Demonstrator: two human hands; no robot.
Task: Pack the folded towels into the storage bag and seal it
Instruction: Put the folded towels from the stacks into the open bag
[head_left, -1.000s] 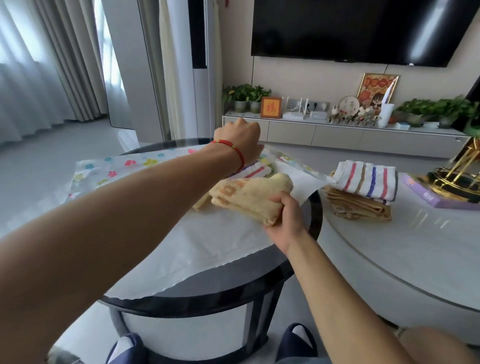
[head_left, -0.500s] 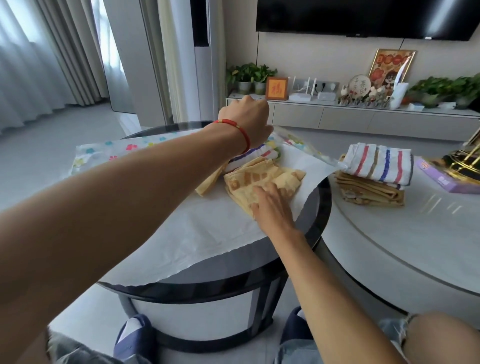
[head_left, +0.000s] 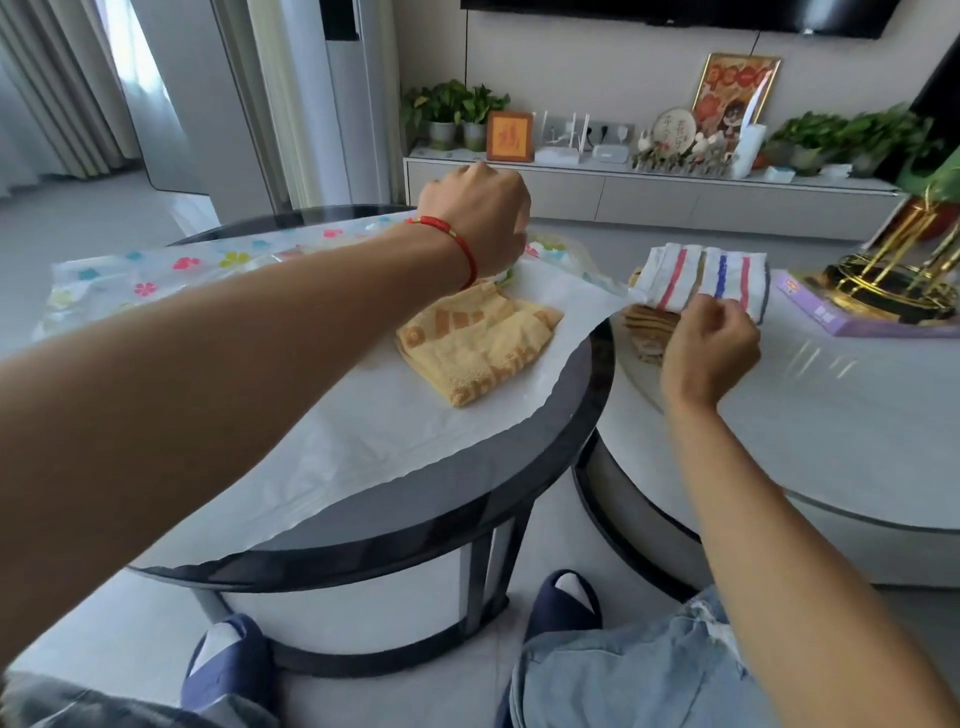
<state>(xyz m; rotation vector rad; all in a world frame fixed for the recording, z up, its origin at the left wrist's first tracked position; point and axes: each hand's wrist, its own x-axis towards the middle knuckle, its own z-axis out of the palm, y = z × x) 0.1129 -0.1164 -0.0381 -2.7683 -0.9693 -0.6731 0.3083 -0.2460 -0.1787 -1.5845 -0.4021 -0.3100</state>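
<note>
The storage bag (head_left: 156, 270), clear with coloured flowers over a white lower sheet, lies across the dark round table (head_left: 566, 467). My left hand (head_left: 478, 218), a red string on its wrist, is closed on the bag's upper layer at the mouth and holds it up. A folded yellow towel (head_left: 478, 345) rests on the white sheet just below that hand. On the white table (head_left: 831, 415) a striped towel (head_left: 706, 278) tops a stack of tan towels (head_left: 647, 327). My right hand (head_left: 711, 348) has curled fingers against the stack's front edge; a grip is unclear.
A purple box (head_left: 831, 317) and a gold stand (head_left: 893, 280) sit right of the towel stack. The two round tables nearly touch. A low TV cabinet (head_left: 649, 192) with plants and frames runs along the far wall. My knees and slippers are under the table edge.
My right hand let go of the yellow towel, which now lies on the bag's sheet, and moved right to the striped towel stack. My left hand stays at the bag's mouth.
</note>
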